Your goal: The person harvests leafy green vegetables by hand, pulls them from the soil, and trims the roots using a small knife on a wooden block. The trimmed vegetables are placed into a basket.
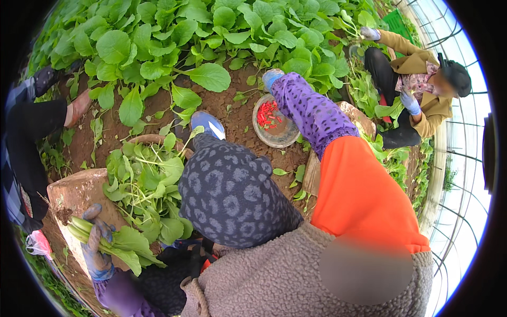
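Low on the left, my left hand [97, 237], in a blue-and-grey work glove, grips a bunch of leafy greens [122, 241]. Soil-covered roots stick out past its pale stems. Stretched forward is my right hand [272, 78], also gloved, at the edge of the standing leafy green plants [222, 31]. It is above a round shallow basin [291, 136] of small red pieces [268, 115]. My purple sleeve partly covers this hand, so its fingers and anything in them are not clear. A heap of pulled greens [146, 178] lies beside my bent knee [229, 190].
A worn pale block [89, 184] stands by the heap. To the right, a co-worker [424, 87] sits handling greens near a green crate [397, 24]. Another person's leg [35, 119] is at far left. A pink-and-white plastic bag [38, 242] lies at lower left.
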`<state>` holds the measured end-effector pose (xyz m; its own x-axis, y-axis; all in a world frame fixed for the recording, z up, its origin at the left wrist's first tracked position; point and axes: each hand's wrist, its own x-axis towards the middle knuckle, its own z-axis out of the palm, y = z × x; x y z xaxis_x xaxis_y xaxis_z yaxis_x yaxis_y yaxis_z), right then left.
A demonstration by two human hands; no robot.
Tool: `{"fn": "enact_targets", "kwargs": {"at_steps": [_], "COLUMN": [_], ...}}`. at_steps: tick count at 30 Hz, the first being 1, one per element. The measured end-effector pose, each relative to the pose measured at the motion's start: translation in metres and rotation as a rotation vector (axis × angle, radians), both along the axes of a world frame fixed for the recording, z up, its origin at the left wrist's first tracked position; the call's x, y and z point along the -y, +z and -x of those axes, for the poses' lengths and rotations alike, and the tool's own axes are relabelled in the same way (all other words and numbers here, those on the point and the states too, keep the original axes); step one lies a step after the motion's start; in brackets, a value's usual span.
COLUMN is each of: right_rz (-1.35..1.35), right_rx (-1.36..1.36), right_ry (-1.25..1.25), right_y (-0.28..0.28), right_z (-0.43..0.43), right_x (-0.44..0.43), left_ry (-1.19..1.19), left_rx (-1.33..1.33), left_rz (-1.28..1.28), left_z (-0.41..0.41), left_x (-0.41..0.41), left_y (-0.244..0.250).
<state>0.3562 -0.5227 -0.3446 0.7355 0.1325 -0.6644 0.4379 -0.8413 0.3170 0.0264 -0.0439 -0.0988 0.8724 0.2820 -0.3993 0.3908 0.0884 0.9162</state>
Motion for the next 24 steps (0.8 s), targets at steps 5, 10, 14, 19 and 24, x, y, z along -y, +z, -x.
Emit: {"fn": "enact_targets", "kwargs": {"at_steps": [5,10,14,19,24], "right_rz": [0.024,0.104,0.135,0.155,0.077], "right_rx": [0.150,-0.012,0.038,0.107,0.025], "right_ry": [0.118,0.144,0.100,0.060,0.123], "right_y": [-0.028,-0.034,-0.071,-0.094,-0.084], "right_z": [0.016,0.009,-0.002,-0.015,-0.012], "right_x": [-0.020,-0.038,-0.027,-0.023,-0.024], "left_ry": [-0.056,-0.053,-0.027,0.013,-0.001], "left_rx": [-0.070,-0.107,-0.140,-0.144,-0.154], "left_rz": [-0.042,-0.035,-0.054,-0.066,-0.083], "left_z": [-0.017,-0.021,-0.021,-0.022,-0.025], "left_x": [-0.001,-0.006,-0.012,-0.013,-0.008], "left_y": [-0.012,-0.020,-0.023,-0.026,-0.024]}}
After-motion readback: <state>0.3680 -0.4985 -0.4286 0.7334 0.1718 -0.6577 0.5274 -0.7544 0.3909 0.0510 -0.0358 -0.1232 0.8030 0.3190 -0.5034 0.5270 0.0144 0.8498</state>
